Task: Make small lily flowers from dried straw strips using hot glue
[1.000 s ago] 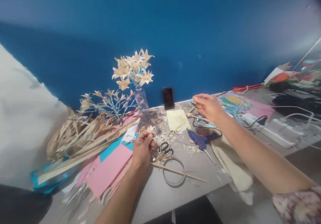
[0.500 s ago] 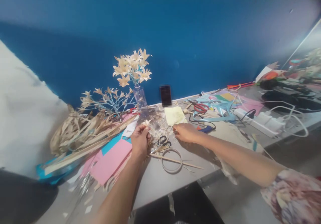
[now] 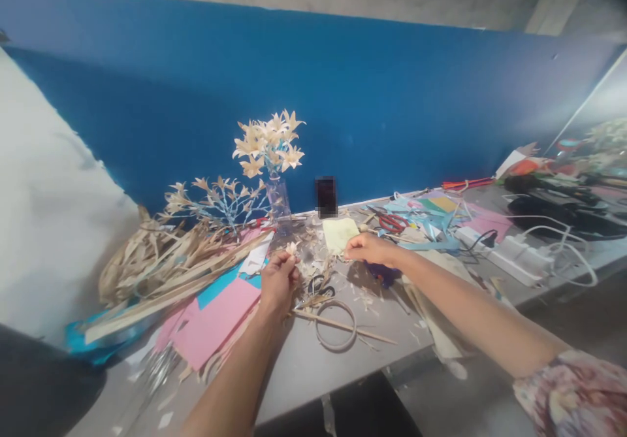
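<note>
My left hand (image 3: 279, 279) is closed in a pinch on a small cream flower (image 3: 292, 248), whose petals stick up past the fingertips. Close to the lower corner of a pale yellow paper pad (image 3: 339, 233), my right hand (image 3: 368, 249) has its fingertips pressed together; what they hold, if anything, is too small to make out. Between and below the hands lie black-handled scissors (image 3: 321, 287) among husk scraps. Nearer the table edge rest a ring-shaped roll (image 3: 336, 326) and a thin wooden stick (image 3: 372, 337). A blue glue gun (image 3: 382, 274) is partly hidden under my right forearm.
A clear bottle (image 3: 278, 205) holds finished cream flowers (image 3: 269, 142) by the blue wall. Dried husk strips (image 3: 147, 260) and pink paper (image 3: 218, 323) lie left. Red-handled scissors (image 3: 392, 221) and a white power strip (image 3: 519, 257) with cables lie right.
My right hand has lifted slightly and moved a little right, off the scraps toward the yellow pad. My left hand keeps its pinch on the flower. The view has tilted up slightly.
</note>
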A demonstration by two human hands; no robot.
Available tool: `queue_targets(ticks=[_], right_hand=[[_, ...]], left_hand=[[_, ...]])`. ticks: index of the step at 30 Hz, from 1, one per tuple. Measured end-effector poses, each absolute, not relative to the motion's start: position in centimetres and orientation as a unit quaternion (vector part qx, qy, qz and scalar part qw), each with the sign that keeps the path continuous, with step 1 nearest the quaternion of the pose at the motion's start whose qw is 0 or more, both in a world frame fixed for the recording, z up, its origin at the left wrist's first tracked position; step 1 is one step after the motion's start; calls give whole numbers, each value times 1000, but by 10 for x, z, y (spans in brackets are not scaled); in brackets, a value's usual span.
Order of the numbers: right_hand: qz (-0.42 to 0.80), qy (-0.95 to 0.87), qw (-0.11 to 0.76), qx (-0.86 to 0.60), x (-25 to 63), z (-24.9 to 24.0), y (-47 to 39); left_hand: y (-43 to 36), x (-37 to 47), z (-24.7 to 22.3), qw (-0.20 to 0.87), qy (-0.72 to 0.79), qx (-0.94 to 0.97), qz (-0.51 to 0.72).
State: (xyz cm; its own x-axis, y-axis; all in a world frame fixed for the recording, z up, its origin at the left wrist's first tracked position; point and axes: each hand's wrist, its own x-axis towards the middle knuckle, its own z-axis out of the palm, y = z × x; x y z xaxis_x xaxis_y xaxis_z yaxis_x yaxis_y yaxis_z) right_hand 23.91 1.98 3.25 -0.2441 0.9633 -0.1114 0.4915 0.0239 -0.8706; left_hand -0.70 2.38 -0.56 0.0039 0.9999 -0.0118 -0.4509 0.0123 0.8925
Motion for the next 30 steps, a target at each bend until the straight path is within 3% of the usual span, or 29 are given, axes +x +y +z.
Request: queue_targets(ticks=[8, 14, 20, 27, 30], right_hand=[[635, -559, 334, -415, 235, 32, 27], [707, -535, 273, -375, 218, 33, 29], [718, -528, 238, -385, 226, 34, 30], [683, -469, 416, -375, 246, 47, 32], [663, -474, 446, -370, 228, 46, 30]], left_hand=[[24, -9, -3, 684, 338, 312, 566], [9, 0, 8, 740, 268, 349, 508], [20, -2, -2, 653, 352, 342, 578], [30, -16, 0, 656, 408, 303, 558], [24, -13, 5, 682, 380, 291, 552]])
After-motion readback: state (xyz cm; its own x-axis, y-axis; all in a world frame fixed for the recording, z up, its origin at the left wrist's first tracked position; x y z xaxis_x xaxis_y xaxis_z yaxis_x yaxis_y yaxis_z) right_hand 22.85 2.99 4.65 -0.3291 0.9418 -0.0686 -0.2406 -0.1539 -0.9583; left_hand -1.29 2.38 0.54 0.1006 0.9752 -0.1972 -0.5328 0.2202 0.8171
